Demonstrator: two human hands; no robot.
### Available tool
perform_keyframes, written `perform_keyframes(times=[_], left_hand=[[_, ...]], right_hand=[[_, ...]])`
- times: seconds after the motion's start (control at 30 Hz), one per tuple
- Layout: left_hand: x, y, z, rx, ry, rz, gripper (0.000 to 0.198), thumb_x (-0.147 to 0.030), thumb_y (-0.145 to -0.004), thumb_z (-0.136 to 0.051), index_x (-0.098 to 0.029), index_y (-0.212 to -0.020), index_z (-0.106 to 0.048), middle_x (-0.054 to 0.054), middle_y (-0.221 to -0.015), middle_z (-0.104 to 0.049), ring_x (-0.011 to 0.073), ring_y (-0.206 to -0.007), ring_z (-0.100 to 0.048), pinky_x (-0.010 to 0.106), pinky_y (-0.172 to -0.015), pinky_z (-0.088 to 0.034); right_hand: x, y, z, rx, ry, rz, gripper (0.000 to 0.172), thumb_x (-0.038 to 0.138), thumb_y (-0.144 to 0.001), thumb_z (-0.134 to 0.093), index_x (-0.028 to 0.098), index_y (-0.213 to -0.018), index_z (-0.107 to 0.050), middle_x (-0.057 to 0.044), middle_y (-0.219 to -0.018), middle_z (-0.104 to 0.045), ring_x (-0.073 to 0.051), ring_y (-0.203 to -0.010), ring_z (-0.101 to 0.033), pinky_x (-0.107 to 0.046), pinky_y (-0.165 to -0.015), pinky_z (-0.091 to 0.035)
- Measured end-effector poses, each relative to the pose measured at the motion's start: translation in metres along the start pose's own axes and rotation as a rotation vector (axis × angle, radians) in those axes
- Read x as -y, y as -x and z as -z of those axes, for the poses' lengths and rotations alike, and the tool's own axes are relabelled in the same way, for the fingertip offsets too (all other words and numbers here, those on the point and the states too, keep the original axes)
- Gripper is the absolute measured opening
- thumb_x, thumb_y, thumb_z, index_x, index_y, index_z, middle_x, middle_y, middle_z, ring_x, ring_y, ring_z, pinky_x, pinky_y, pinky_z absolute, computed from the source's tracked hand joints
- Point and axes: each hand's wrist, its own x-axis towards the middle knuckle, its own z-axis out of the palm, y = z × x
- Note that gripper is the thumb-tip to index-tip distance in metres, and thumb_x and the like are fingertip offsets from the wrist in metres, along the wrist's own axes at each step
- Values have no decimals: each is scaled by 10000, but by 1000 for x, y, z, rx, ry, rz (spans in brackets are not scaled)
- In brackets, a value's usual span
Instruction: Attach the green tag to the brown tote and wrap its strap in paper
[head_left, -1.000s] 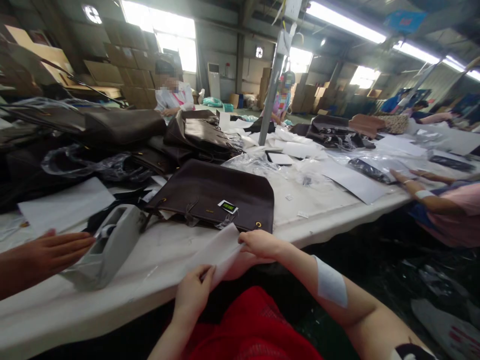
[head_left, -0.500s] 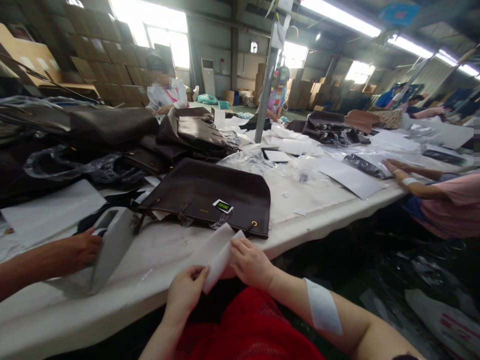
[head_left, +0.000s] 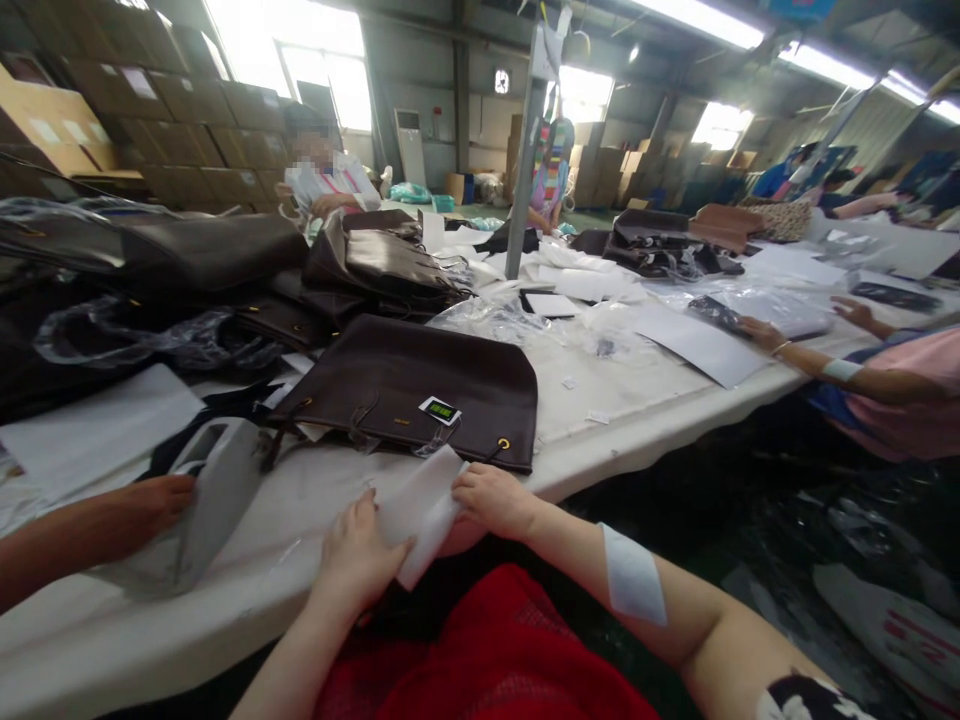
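Note:
A folded white sheet (head_left: pixel 426 515), paper or thin foam, lies at the table's front edge. My right hand (head_left: pixel 496 500) pinches its right side. To the sheet's left, my left hand (head_left: pixel 361 550) has its fingers spread, and the thumb touches the near left edge. Just beyond lies a dark brown leather handbag (head_left: pixel 442 365) on its side, with a black and white tag (head_left: pixel 440 410) on it. The sheet's upper end reaches close to the bag's lower edge.
At the left, another person's hand (head_left: pixel 161 505) holds a grey plastic tool (head_left: pixel 225 500). More brown bags (head_left: pixel 217 255) are heaped behind. A metal post (head_left: pixel 525 170) rises mid-table. Clear plastic wrap (head_left: pixel 495 315) and white papers lie around it. A co-worker's arms (head_left: pixel 817 360) handle a wrapped item at right.
My left hand has let go of the sheet's lower left corner and spread its fingers, moving slightly left. My right hand keeps its hold. The co-worker's hands at right have moved apart.

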Motion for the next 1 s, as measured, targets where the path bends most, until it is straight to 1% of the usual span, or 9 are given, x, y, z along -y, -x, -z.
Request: perform_keyframes(times=[0.1, 0.17, 0.27, 0.37, 0.53, 0.7, 0.83, 0.93, 1.0], left_hand=[[-2, -24, 14, 372, 178, -28, 675, -309, -700, -673, 0, -1270, -486, 197, -1170, -634, 288, -1040, -620, 340, -903, -470], [-16, -21, 21, 388, 165, -104, 441, -209, -717, -608, -92, -1142, -593, 140, -1042, -693, 275, -942, -658, 333, -812, -494], [-51, 8, 23, 215, -83, -283, 423, -91, -838, -377, -157, -1170, -630, 113, -954, -712, 284, -904, -673, 381, -775, -514], [-75, 39, 10, 57, -347, -403, 558, 9, -865, -224, -42, -1334, -523, 157, -959, -697, 245, -864, -670, 336, -714, -546], [-65, 50, -34, -227, -541, -562, 552, 73, -808, -272, 51, -1295, -532, 195, -920, -682, 207, -736, -637, 276, -571, -531], [-56, 49, -55, -364, -613, -603, 545, 48, -817, -300, -21, -1282, -577, 186, -889, -671, 203, -697, -604, 291, -543, -509], [-60, 55, -56, -533, -799, -565, 495, 39, -789, -423, -83, -1213, -648, 175, -980, -691, 187, -688, -607, 289, -552, -516], [-55, 53, -71, -729, -868, -633, 469, 32, -772, -444, -164, -1099, -717, 110, -1061, -711, 137, -611, -584, 252, -507, -490], [-49, 49, -87, -890, -860, -670, 465, 36, -773, -408, -203, -976, -752, 46, -998, -733, 98, -553, -552, 203, -456, -441]], right_hand=[[-3, -6, 3, 45, 21, 30, 319, 414, -894, -574, 125, -997, -661, -64, -1086, -652, -184, -1019, -542, -313, -980, -402], [-3, -8, 6, 55, 29, 34, 292, 399, -885, -591, 130, -968, -671, -51, -1062, -664, -181, -1001, -547, -309, -966, -403], [-3, -7, 9, 40, 31, 17, 228, 348, -893, -583, 144, -913, -683, -31, -1012, -678, -179, -985, -546, -306, -963, -396], [-3, -5, 8, 28, 34, -7, 199, 325, -889, -580, 164, -875, -696, -17, -962, -682, -181, -977, -535, -313, -970, -386], [6, -5, 5, 7, -6, -157, 171, 322, -861, -608, 187, -858, -711, -29, -952, -666, -204, -1017, -495, -339, -933, -407], [25, -2, 1, -1, -110, -527, 196, 281, -844, -568, 170, -867, -727, -122, -1067, -607, -272, -1060, -498, -394, -872, -450], [25, 2, 0, -56, -656, -594, 206, 136, -731, -573, 154, -895, -698, -80, -985, -648, -202, -944, -582, -300, -830, -474], [14, 1, 1, -23, -1278, -663, 216, 220, -707, -617, 127, -895, -667, -44, -852, -659, -157, -771, -607, -256, -706, -489], [8, -3, -1, -43, -1455, -807, 231, 295, -728, -615, 103, -853, -648, -34, -747, -633, -135, -641, -579, -245, -601, -471]])
